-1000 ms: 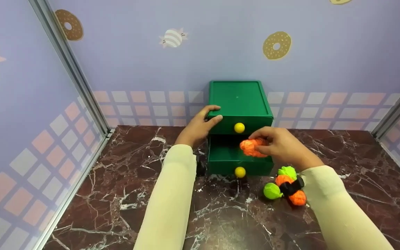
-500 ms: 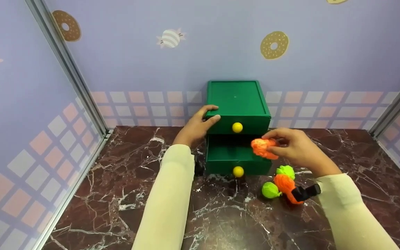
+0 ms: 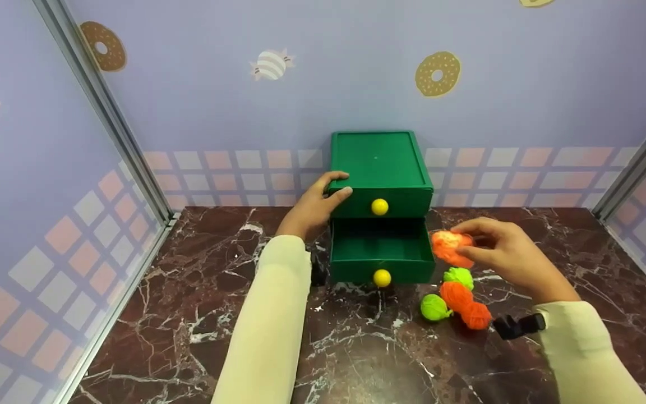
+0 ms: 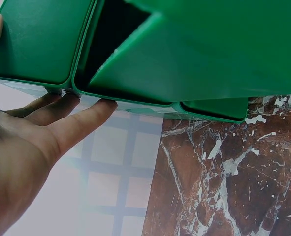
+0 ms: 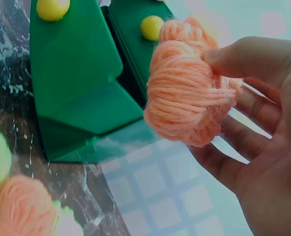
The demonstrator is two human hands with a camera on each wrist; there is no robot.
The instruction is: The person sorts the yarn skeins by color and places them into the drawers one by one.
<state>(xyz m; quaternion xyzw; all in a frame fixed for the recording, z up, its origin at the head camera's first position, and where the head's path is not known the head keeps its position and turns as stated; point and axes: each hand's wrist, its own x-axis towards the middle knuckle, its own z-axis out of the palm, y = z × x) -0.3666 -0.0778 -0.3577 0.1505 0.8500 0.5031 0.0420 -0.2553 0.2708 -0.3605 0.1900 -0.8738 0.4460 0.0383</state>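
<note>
A green drawer cabinet [image 3: 376, 160] stands against the back wall, with a yellow knob on each of two drawer fronts. Its upper drawer [image 3: 351, 203] is closed; the drawer below [image 3: 382, 270] is pulled out, bare inside. My left hand [image 3: 314, 207] rests against the cabinet's upper left corner, thumb on the front; in the left wrist view its fingers [image 4: 86, 125] lie fairly straight along the side wall. My right hand [image 3: 505, 249] pinches an orange yarn ball [image 5: 184, 93] between thumb and fingers, in the air just right of the pulled-out drawer.
Below my right hand, two orange yarn balls [image 3: 475, 315] and two lime-green ones [image 3: 435, 307] lie bunched on the dark red marbled tabletop [image 3: 233, 336]. Patterned walls [image 3: 216, 112] rise behind and at both sides, with metal posts [image 3: 104, 112] at the corners.
My right hand has moved right and slightly down with the orange yarn ball, from over the pulled-out drawer to beside it. My left hand keeps its place on the cabinet.
</note>
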